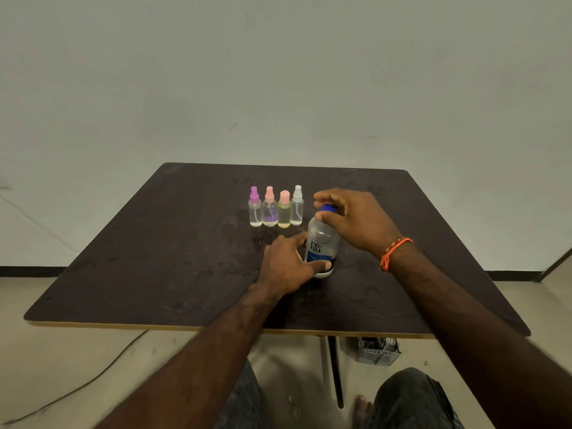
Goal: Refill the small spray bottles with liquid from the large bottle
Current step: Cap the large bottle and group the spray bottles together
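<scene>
Head view: two hands on the large bottle (322, 243), upright on the dark table (154, 258).
Left hand (289, 264) curls its fingers round the lower label; right hand (353, 219) pinches the blue cap (328, 208) (orange wristband (393, 252) showing). Four small spray bottles (276, 209) stand in a row just behind, caps on.
</scene>
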The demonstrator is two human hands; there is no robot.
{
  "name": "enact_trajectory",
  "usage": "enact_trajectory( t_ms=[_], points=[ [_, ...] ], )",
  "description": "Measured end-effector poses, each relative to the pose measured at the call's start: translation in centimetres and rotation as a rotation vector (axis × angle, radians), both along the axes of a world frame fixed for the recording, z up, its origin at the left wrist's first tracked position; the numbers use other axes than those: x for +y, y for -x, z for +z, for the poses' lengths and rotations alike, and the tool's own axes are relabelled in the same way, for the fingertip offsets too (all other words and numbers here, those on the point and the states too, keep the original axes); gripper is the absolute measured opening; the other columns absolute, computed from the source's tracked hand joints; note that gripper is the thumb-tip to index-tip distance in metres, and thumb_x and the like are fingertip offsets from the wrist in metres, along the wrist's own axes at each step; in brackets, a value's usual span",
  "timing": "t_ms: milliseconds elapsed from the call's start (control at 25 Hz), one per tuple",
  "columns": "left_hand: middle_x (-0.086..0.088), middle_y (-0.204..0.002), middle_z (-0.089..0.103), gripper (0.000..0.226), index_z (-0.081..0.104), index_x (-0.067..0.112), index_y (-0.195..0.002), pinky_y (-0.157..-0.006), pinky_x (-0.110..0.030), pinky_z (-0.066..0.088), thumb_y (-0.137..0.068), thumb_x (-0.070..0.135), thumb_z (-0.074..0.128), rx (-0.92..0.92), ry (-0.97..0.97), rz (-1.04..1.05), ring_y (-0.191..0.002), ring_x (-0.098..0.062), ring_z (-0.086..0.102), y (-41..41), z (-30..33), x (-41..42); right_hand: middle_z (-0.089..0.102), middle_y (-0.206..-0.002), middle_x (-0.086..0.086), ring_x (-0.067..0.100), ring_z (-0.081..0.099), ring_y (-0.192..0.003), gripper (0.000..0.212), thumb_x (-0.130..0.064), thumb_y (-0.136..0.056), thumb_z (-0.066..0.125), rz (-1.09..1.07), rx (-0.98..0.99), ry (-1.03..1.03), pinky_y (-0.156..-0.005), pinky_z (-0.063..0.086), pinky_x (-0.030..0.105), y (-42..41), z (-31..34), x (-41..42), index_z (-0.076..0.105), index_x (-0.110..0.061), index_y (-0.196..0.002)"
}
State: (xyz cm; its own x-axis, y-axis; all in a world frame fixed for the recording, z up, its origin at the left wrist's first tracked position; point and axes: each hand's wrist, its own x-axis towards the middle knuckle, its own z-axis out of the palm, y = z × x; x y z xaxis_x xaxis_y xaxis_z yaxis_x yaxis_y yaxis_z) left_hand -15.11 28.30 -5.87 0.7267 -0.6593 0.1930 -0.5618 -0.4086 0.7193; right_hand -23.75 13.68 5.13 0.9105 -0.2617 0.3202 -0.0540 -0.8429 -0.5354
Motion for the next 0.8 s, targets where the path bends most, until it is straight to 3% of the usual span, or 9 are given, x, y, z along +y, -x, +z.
enact_trajectory(
  t_ms=[160,240,320,400,520,640,720,800],
  points=[
    [0.013,-0.120,0.076,0.080,0.063,0.039,-0.134,-0.102,-0.051,0.054,-0.064,0.078,0.069,0.002,-0.011,0.004,-0.113,-0.011,0.065,0.0,0.1,-0.1,0.072,-0.099,-0.003,0.012,0.067,-0.088,0.056,-0.059,-0.072,0.080,-0.185,-0.021,0.141,-0.079,0.055,0.027,-0.9,-0.1,0.4,0.067,-0.021,-0.111],
    [0.010,-0.123,0.075,0.075,0.064,0.034,-0.135,-0.103,-0.046,0.055,-0.070,0.068,0.078,0.009,-0.013,0.002,-0.112,-0.009,0.066,0.1,0.3,0.0,0.071,-0.108,-0.002,0.015,0.067,-0.094,0.077,-0.072,-0.067,0.074,-0.192,-0.011,0.147,-0.083,0.056,0.031,-0.9,-0.4,0.9,0.060,-0.021,-0.122],
    [0.007,-0.124,0.076,0.067,0.067,0.027,-0.134,-0.101,-0.038,0.057,-0.076,0.052,0.087,0.027,0.004,-0.003,-0.106,-0.003,0.066,0.0,0.2,0.1,0.066,-0.125,-0.003,0.014,0.064,-0.107,0.094,-0.078,-0.065,0.072,-0.154,-0.012,-0.037,-0.092,0.055,0.033,-0.3,-1.7,1.0,0.050,-0.021,-0.137],
    [0.010,-0.121,0.076,0.066,0.068,0.029,-0.132,-0.101,-0.039,0.058,-0.074,0.052,0.088,0.017,0.045,-0.007,-0.105,0.000,0.067,0.2,0.1,0.3,0.058,-0.135,-0.007,0.011,0.059,-0.117,0.094,-0.073,-0.068,0.076,-0.103,0.016,-0.219,-0.098,0.051,0.031,0.8,-3.5,0.4,0.044,-0.024,-0.142],
    [0.019,-0.117,0.076,0.071,0.066,0.039,-0.132,-0.100,-0.042,0.058,-0.069,0.069,0.079,-0.010,0.055,-0.035,-0.106,0.001,0.069,0.1,0.0,0.3,0.061,-0.130,-0.012,0.007,0.061,-0.116,0.078,-0.051,-0.072,0.083,-0.015,0.113,-0.451,-0.102,0.051,0.036,2.0,-6.0,-0.9,0.047,-0.030,-0.138],
    [0.024,-0.112,0.076,0.068,0.068,0.041,-0.129,-0.098,-0.042,0.058,-0.069,0.071,0.080,-0.027,0.038,-0.044,-0.103,0.005,0.069,-0.1,0.0,-0.3,0.065,-0.125,-0.012,0.006,0.063,-0.114,0.069,-0.036,-0.074,0.082,-0.028,0.074,-0.525,-0.103,0.052,0.039,2.4,-7.6,-1.7,0.051,-0.032,-0.135],
    [0.023,-0.108,0.077,0.062,0.071,0.038,-0.125,-0.095,-0.039,0.059,-0.070,0.065,0.083,-0.035,0.044,-0.043,-0.099,0.006,0.070,0.1,0.4,-1.2,0.067,-0.122,-0.010,0.007,0.065,-0.111,0.062,-0.026,-0.077,0.082,-0.050,0.031,-0.572,-0.096,0.055,0.034,2.4,-7.9,-1.8,0.053,-0.031,-0.132],
    [0.020,-0.108,0.077,0.060,0.071,0.036,-0.124,-0.093,-0.038,0.060,-0.071,0.061,0.083,-0.034,0.043,-0.061,-0.099,0.004,0.070,0.3,0.6,-2.7,0.068,-0.121,-0.007,0.009,0.069,-0.104,0.059,-0.016,-0.079,0.080,-0.086,-0.008,-0.620,-0.080,0.058,0.021,2.6,-7.9,-2.3,0.054,-0.028,-0.130]
  ],
)
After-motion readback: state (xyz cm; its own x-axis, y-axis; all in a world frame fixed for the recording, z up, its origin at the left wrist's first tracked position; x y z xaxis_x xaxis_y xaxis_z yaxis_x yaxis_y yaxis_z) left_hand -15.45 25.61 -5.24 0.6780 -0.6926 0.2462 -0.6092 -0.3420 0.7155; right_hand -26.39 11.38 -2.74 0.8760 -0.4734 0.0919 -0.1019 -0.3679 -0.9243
